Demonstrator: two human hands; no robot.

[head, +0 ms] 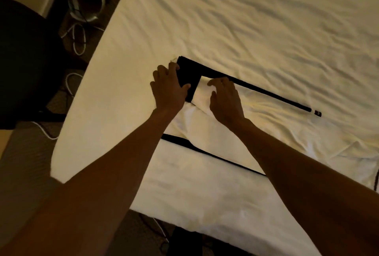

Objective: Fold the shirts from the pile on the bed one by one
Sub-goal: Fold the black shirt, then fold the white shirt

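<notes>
I saw the shirt (pixel 266 116), white with black trim, lying spread on the bed (pixel 246 20) near its left edge. My left hand (pixel 170 89) lay flat with fingers spread, pressing the black sleeve (pixel 188 71) down at the shirt's far corner. My right hand (pixel 225 102) rested just beside it on a white fold, fingers slightly bent; I couldn't tell whether it pinched cloth.

Bed (pixel 246 20): cream cover, creased, filling the view from 11 to 5 o'clock, its edge running along the 9 o'clock side. On it: one white shirt (pixel 276 124) with black trim, spread from centre toward 4 o'clock.
</notes>
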